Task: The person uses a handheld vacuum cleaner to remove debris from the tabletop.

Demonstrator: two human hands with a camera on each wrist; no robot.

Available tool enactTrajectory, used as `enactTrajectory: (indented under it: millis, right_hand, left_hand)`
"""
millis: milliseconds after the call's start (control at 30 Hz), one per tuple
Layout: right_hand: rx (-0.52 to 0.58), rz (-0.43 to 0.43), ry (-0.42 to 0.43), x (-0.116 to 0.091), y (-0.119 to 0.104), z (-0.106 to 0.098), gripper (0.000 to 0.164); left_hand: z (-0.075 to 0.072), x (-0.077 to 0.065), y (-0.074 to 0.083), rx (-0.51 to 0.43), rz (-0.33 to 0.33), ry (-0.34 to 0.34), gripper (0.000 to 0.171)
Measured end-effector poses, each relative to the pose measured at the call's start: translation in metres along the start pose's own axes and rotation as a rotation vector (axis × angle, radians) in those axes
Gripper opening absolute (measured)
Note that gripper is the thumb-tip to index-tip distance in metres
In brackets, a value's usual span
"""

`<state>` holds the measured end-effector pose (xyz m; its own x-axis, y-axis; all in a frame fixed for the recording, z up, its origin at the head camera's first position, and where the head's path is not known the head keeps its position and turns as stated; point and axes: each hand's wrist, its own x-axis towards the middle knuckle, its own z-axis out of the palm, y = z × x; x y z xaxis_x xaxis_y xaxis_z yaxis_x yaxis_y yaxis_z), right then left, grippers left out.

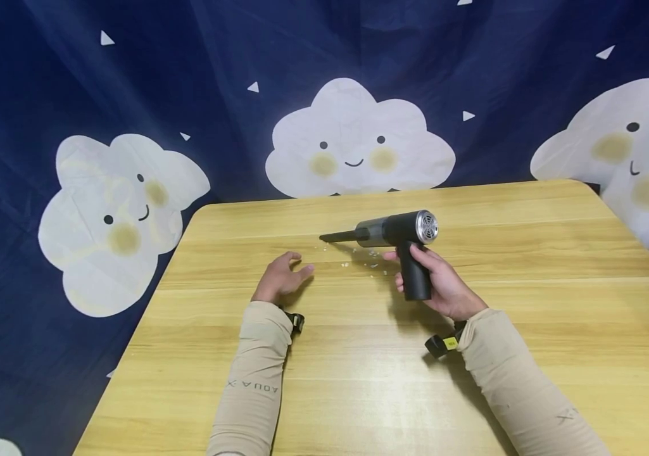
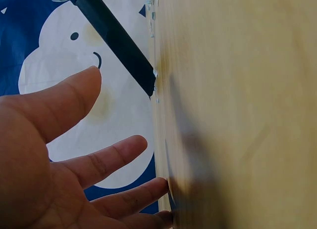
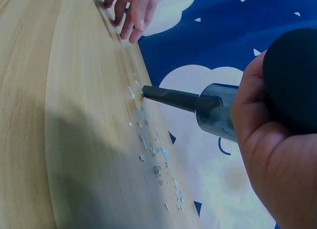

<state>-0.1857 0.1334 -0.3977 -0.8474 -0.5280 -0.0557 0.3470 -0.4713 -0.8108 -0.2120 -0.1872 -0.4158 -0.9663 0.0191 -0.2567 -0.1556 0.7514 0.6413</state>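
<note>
My right hand (image 1: 444,283) grips the black handle of a handheld vacuum cleaner (image 1: 395,229), which has a clear grey chamber and a silver vent at its rear. Its narrow black nozzle (image 3: 171,98) points left, the tip down at the tabletop. Small pale paper scraps (image 3: 157,152) lie scattered under and beside the nozzle. My left hand (image 1: 283,277) is just left of the scraps, fingers spread and holding nothing. In the left wrist view, the lower fingertips (image 2: 161,184) of that hand come down to the table, while the thumb stays raised.
The wooden table (image 1: 347,380) has rounded far corners. Behind it hangs a dark blue curtain (image 1: 233,50) printed with white clouds and small triangles. A strapped-on black camera (image 1: 441,345) sits at the right wrist, another wrist camera (image 1: 297,322) at the left.
</note>
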Motion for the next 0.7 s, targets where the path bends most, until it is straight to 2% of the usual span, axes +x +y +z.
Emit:
enactTrajectory:
  millis: [367,700]
  right_hand:
    - [-0.026,-0.009,-0.010,-0.0004,-0.0005,0.0006,0.053]
    - [-0.035,-0.009,-0.005,-0.0006,-0.0010,0.0008,0.050]
  left_hand:
    - [0.0000,0.0002,-0.0003,0.008,-0.005,-0.007,0.059]
    - [0.0003,0.0017,-0.0012,0.021,-0.001,-0.015,0.060]
